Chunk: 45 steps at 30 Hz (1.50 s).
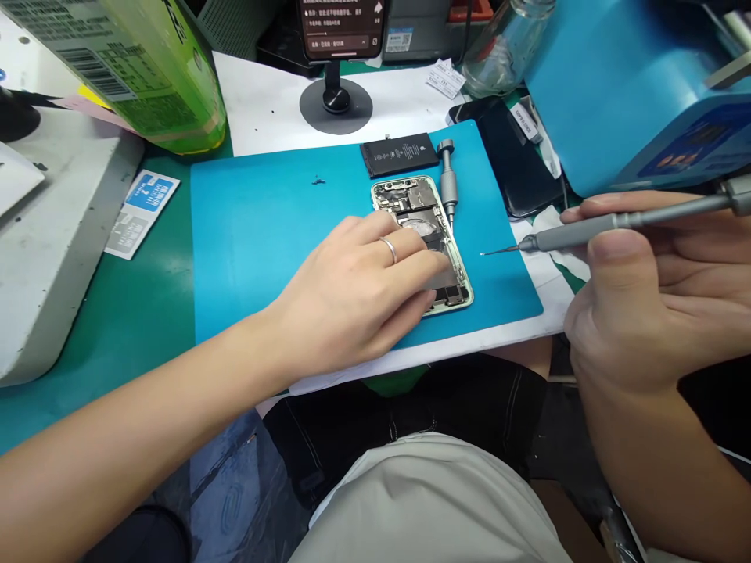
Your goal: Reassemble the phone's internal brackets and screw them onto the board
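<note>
Bare hands meet over a flat blue mat (252, 250): the left hand (364, 289) bends palm down across the lower half of an opened smartphone with a pale metal frame (411, 205), its fingertips partly hidden, so whether they pinch anything cannot be told. The right hand (634, 297), just beyond the mat's right edge, pinches a slim grey metal screwdriver (569, 234) between thumb and fingers, its fine tip levelled toward the phone with a tiny bright speck (483, 253) at the end. The left hand's position suggests steadying the phone; the sideways grip appears to keep the point off the exposed parts. A second, stubbier grey screwdriver (449, 186) lies along the phone's right edge, seemingly parked within reach. Beyond the phone's top rests a flat black rectangular battery (400, 156); to its left lie tiny dark pieces (318, 181), apparently set apart against loss. The phone's frame forms a shallow tray, filled with dark circuitry and metal plates. Farther back, a clear glass jar (498, 59) holds something pale, hard to identify; at upper left stands a translucent green bottle (188, 102), its contents unclear.
</note>
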Each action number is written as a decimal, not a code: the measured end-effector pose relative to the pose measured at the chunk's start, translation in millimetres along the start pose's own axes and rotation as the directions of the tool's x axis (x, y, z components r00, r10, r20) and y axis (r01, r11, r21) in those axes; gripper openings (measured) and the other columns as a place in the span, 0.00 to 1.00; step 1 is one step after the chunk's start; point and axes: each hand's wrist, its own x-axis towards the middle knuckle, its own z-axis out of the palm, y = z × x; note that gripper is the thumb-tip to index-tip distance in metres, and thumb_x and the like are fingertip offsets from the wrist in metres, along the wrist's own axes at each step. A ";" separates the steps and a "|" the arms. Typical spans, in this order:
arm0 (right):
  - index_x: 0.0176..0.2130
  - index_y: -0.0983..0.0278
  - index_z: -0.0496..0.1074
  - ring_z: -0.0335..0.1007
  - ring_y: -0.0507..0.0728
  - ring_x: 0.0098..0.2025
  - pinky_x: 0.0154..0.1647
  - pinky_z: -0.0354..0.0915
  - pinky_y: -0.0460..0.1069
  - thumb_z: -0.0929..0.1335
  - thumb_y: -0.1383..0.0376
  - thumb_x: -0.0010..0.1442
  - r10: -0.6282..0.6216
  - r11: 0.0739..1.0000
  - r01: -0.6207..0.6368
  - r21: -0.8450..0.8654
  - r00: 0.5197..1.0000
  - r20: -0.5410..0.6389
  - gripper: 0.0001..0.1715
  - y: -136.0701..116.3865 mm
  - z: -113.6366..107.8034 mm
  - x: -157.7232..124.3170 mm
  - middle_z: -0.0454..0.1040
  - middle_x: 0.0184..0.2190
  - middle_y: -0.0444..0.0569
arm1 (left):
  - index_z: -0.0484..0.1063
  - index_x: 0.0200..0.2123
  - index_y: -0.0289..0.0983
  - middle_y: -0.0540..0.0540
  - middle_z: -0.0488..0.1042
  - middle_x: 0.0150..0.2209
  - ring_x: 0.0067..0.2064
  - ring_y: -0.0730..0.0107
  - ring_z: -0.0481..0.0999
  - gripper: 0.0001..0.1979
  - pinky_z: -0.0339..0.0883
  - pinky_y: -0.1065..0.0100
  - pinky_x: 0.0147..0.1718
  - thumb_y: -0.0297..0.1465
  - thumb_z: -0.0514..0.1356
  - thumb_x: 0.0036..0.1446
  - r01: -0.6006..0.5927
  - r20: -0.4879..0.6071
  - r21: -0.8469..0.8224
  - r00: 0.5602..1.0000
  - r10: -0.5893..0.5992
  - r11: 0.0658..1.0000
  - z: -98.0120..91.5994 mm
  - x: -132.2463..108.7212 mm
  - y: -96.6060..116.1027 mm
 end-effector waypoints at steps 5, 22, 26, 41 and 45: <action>0.64 0.39 0.71 0.83 0.50 0.48 0.50 0.83 0.54 0.73 0.72 0.67 -0.294 0.956 0.294 0.013 0.950 0.110 0.35 19.5 -1.3 9.2 0.65 0.64 0.37 | 0.78 0.48 0.37 0.42 0.82 0.46 0.43 0.59 0.75 0.10 0.70 0.55 0.46 0.31 0.56 0.76 0.059 0.000 -0.075 0.998 -0.059 0.995 -7.1 8.0 1.7; 0.62 0.45 0.73 0.81 0.47 0.47 0.53 0.85 0.53 0.74 0.68 0.67 -0.023 0.999 0.026 0.036 0.998 -0.066 0.28 4.8 -15.6 -1.3 0.60 0.62 0.40 | 0.85 0.44 0.38 0.41 0.79 0.39 0.40 0.55 0.72 0.12 0.67 0.54 0.40 0.29 0.60 0.68 0.036 0.150 0.004 0.988 -0.036 0.999 22.8 92.1 12.9; 0.62 0.46 0.72 0.81 0.48 0.48 0.55 0.85 0.55 0.73 0.68 0.67 -0.003 0.999 0.005 0.047 0.998 -0.059 0.28 4.7 -16.9 -2.0 0.59 0.61 0.40 | 0.85 0.44 0.38 0.43 0.80 0.38 0.38 0.58 0.71 0.12 0.66 0.55 0.40 0.29 0.59 0.70 0.018 0.149 -0.026 0.989 -0.014 1.000 26.1 92.7 13.6; 0.61 0.47 0.72 0.82 0.47 0.47 0.50 0.85 0.52 0.74 0.67 0.67 -0.028 0.997 0.031 0.076 0.999 -0.045 0.26 9.2 -15.5 0.2 0.61 0.61 0.40 | 0.86 0.40 0.38 0.42 0.80 0.35 0.38 0.56 0.71 0.15 0.62 0.55 0.38 0.30 0.57 0.70 0.037 0.145 0.076 0.988 -0.048 0.996 30.9 90.0 13.9; 0.57 0.45 0.75 0.83 0.48 0.43 0.46 0.86 0.51 0.77 0.64 0.63 0.045 0.993 -0.032 0.113 0.992 -0.117 0.26 10.8 -16.2 -0.5 0.64 0.60 0.38 | 0.85 0.37 0.36 0.39 0.79 0.36 0.43 0.50 0.72 0.16 0.59 0.53 0.39 0.30 0.57 0.71 0.049 0.156 0.159 0.985 -0.074 0.986 28.5 90.9 17.3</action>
